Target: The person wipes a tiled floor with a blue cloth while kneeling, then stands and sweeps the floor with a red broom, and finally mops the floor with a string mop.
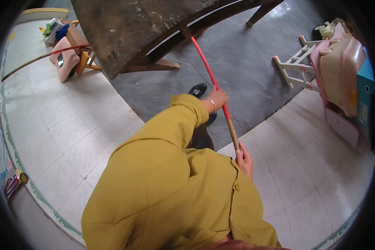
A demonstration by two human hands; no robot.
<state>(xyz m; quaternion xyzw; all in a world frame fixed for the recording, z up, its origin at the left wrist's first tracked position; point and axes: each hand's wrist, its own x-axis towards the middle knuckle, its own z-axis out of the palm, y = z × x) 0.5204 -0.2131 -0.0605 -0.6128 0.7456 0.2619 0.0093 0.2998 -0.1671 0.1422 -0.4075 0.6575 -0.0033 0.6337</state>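
A long pole (207,67), red for most of its length and bare wood near its close end, slopes away from me. My left hand (217,98), with a silver bracelet at the wrist, is wrapped around the red part. Lower down, my right hand (245,162) grips the wooden end, close to my mustard-coloured coat. The pole's far end passes beneath a dark, worn wooden table (122,28) and is hidden there, so I cannot tell what it carries. One black shoe (198,90) shows beside my left hand on the dark grey floor tiles (162,90).
Left of the table, a pink cushion (64,62) rests against wooden furniture, with a second red-and-wood pole (34,64) across it. To the right are a white ladder-like frame (300,65), a pink-and-cream plastic toy (340,72) and a teal box (366,90). Table legs (154,66) stand ahead.
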